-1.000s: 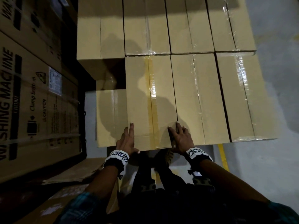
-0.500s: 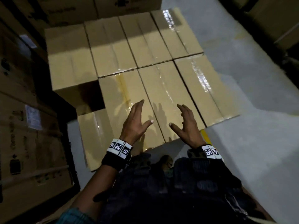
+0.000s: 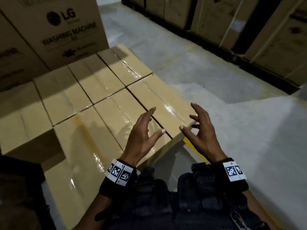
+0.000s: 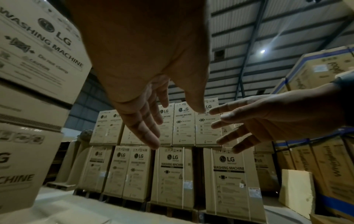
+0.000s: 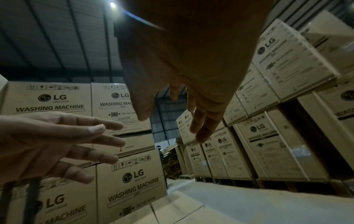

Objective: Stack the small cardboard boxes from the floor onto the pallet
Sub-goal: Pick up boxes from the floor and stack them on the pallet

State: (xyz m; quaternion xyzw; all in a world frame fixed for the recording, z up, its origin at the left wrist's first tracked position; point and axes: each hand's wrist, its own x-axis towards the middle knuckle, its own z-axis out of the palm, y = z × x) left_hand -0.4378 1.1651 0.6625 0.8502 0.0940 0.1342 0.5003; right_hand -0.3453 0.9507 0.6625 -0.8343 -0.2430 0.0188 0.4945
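Note:
Several small taped cardboard boxes [image 3: 106, 90] lie side by side in two rows, forming a flat top layer; the pallet beneath is hidden. One lower box [image 3: 78, 185] sits at the near left, a step below the layer. My left hand [image 3: 144, 131] hovers above the near edge of the stack, fingers spread and holding nothing. My right hand [image 3: 197, 128] floats beside it over the stack's near right corner, also spread and empty. Both wrist views show each hand [image 4: 145, 121] [image 5: 193, 118] in the air with loose, straight fingers.
Tall washing machine cartons [image 3: 66, 30] stand behind and left of the stack. More large cartons [image 3: 249, 27] line the far right. Grey concrete floor [image 3: 216, 90] stretches to the right, with a yellow floor line [image 3: 196, 150] at the stack's near corner.
Both hands have let go of the near box and lifted off the stack. My view has swung right and up, away from the boxes toward the open floor.

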